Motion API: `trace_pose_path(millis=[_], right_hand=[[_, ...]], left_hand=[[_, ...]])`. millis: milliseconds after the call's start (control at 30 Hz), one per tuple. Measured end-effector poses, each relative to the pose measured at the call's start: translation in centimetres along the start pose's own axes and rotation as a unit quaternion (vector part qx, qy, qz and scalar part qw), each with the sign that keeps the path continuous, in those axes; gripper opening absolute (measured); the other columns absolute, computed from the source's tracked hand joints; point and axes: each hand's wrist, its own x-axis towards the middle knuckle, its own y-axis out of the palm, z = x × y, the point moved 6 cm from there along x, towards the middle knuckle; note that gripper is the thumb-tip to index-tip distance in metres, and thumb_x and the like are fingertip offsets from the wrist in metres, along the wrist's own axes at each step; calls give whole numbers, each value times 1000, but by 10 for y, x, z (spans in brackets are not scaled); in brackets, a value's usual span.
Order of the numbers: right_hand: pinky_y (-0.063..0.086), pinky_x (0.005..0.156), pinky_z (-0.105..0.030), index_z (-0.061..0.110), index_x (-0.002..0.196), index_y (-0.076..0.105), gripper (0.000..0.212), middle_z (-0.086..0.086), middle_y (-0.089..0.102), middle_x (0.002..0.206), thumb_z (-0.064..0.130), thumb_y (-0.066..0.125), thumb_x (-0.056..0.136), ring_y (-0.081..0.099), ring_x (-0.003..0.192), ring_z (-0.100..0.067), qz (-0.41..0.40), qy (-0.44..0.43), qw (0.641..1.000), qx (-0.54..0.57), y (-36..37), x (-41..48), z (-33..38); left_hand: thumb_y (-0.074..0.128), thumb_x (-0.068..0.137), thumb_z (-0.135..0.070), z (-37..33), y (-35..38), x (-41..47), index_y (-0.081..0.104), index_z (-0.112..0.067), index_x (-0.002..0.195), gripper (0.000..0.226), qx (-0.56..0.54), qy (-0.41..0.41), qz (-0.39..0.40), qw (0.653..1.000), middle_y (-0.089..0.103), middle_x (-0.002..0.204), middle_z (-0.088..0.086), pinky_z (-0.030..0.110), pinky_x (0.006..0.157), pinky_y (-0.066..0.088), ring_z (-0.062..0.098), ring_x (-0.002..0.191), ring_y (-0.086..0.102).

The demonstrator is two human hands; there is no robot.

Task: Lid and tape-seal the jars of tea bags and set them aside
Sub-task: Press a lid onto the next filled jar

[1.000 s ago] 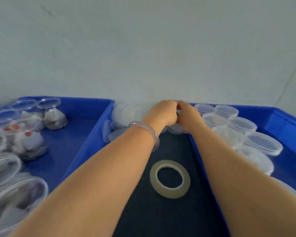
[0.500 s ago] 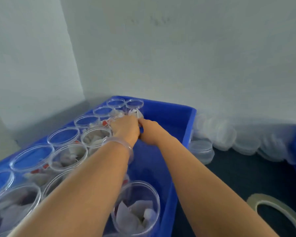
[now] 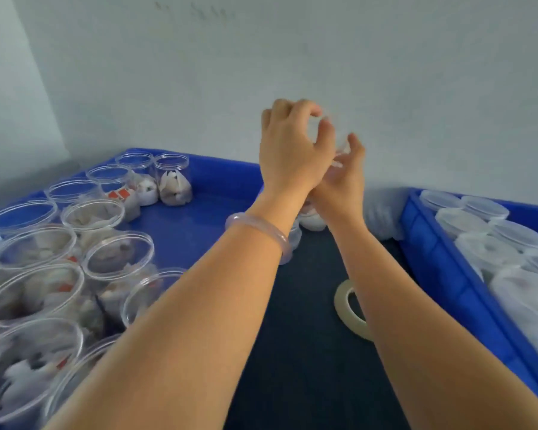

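Note:
My left hand (image 3: 289, 147) and my right hand (image 3: 347, 172) are raised together in front of the wall, above the gap between the two bins. Between them is a clear jar (image 3: 334, 144), so transparent and blurred that only glints show. The left fingers curl over its top, and the right fingers curl against its side from below. Whether a lid sits on it cannot be told. Several open jars of tea bags (image 3: 118, 252) stand in the left blue bin (image 3: 218, 169). A roll of clear tape (image 3: 347, 308) lies on the dark mat, partly behind my right forearm.
The right blue bin (image 3: 432, 243) holds several lidded jars (image 3: 485, 209). A pile of clear lids (image 3: 382, 215) lies against the wall between the bins. The dark mat (image 3: 308, 336) runs between the bins under my arms. A white wall stands close behind.
Both hands left the far end of the left bin and rose up and to the right, carrying a clear jar. The view swung back right, so the right bin shows again.

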Motion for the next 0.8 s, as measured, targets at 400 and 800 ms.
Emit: trace_pose_path(millis=[400, 800], right_hand=[[56, 78, -28, 32, 106, 65, 45, 10, 70, 102, 9, 57, 70, 66, 99, -12, 262, 149, 945, 130, -37, -86, -121], [10, 119, -42, 30, 149, 30, 56, -4, 5, 161, 34, 50, 97, -1, 147, -29, 355, -100, 805, -465, 63, 7, -173]], left_hand=[[46, 84, -32, 119, 45, -159, 71, -23, 84, 26, -257, -336, 31, 906, 72, 87, -4, 28, 76, 51, 11, 86, 67], [38, 80, -44, 128, 56, -164, 74, -21, 85, 42, -317, -347, 27, 882, 75, 86, -1, 27, 79, 51, 13, 88, 69]])
